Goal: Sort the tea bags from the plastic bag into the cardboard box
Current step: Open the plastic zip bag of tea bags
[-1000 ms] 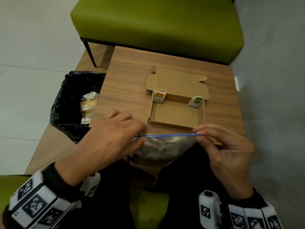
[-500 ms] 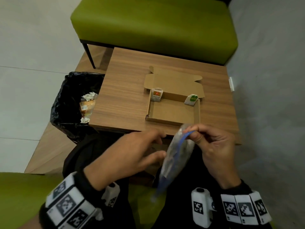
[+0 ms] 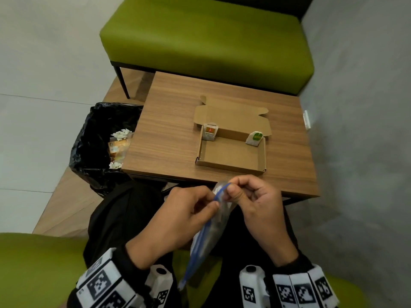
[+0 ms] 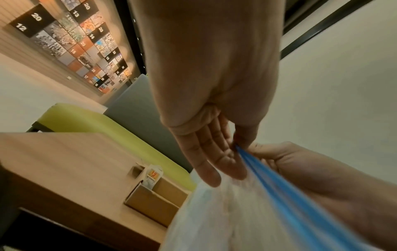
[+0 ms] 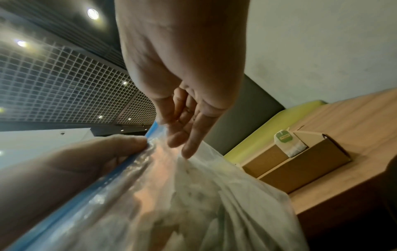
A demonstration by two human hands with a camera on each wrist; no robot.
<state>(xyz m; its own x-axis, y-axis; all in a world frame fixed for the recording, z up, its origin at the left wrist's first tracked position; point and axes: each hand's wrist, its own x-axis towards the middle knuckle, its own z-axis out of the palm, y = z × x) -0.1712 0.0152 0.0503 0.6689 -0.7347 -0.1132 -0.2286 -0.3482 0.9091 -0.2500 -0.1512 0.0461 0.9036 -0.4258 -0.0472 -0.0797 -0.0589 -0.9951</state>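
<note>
A clear plastic bag (image 3: 214, 227) with a blue zip strip (image 4: 277, 185) hangs over my lap, tea bags showing dimly inside it (image 5: 193, 203). My left hand (image 3: 212, 202) and right hand (image 3: 229, 192) both pinch its upper corner, on opposite sides of the zip, just before the table's near edge. The open cardboard box (image 3: 231, 166) lies on the table beyond my hands. An orange-tagged tea bag (image 3: 210, 132) leans in its far left corner and a green-tagged tea bag (image 3: 255, 137) in its far right corner.
The wooden table (image 3: 169, 130) stands between my seat and a green bench (image 3: 206, 36). A bin lined with a black bag (image 3: 100, 141) holds rubbish at the table's left. A grey wall (image 3: 360, 152) runs close along the right.
The bag was stretched level between my hands; now it hangs end-down. My left hand released the left end and moved right to pinch the top beside the right hand.
</note>
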